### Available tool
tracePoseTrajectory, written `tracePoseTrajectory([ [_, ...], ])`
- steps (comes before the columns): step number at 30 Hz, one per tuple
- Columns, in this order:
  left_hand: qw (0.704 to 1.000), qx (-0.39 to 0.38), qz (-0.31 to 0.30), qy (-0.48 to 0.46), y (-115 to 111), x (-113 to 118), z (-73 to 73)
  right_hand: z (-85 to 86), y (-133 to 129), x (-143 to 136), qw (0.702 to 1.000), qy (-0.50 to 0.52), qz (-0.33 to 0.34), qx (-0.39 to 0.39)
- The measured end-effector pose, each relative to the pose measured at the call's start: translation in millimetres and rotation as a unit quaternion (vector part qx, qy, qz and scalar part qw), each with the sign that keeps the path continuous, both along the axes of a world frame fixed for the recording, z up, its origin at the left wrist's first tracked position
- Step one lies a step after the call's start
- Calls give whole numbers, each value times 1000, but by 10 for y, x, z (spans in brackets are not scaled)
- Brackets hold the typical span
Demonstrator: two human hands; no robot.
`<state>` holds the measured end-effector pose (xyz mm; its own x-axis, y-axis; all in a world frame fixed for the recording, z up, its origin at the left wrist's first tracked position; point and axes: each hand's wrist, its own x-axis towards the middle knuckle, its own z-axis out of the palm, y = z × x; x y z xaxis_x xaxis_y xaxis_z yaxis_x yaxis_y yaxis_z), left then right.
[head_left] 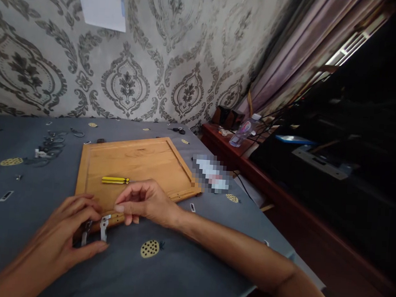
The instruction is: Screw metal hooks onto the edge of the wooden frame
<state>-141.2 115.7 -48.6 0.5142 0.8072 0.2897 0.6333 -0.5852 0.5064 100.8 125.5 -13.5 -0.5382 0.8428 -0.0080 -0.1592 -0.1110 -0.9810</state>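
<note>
A wooden panel point(132, 159) with a raised frame lies flat on the grey-blue cloth. At its near left edge my left hand point(73, 230) curves around a metal hinge point(104, 228), thumb and fingers apart on either side of it. Another metal piece shows beside that hinge, partly hidden by the hand. Just to the right, above the panel's near edge, my right hand point(143, 203) has thumb and forefinger pinched together; whatever they hold is too small to make out. A yellow-handled screwdriver point(115, 180) rests on the panel, its shaft partly behind my right hand.
Several metal hinges point(51, 145) lie at the left on the cloth point(162, 272), with a small metal piece point(18, 177) nearer. Keys point(178, 130) lie behind the panel. A blurred-out object point(213, 173) lies right of it. A plastic bottle point(244, 131) stands on the red-brown furniture point(215, 143).
</note>
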Motion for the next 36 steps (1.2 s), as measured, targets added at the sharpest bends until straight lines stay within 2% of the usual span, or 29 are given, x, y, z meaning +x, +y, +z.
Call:
tracePoseTrajectory([
  [7,999,-28,5,-18,-15,5,-7,-105,-78,66,999,11,-5,-33],
  [14,1000,-5,5,-8,-34,10,-22,-183,-138,61,998,-61,-22,-17],
  [18,1000,9,-5,3,-34,1,-35,-112,-181,72,992,-127,-5,16],
  [23,1000,12,-14,-5,-36,5,-10,-36,-181,106,973,-219,50,58],
  [31,999,-19,-24,11,-83,59,200,-77,-202,99,939,-300,55,157],
  [36,998,-45,-25,30,-95,74,279,-49,-209,104,911,-338,76,223],
])
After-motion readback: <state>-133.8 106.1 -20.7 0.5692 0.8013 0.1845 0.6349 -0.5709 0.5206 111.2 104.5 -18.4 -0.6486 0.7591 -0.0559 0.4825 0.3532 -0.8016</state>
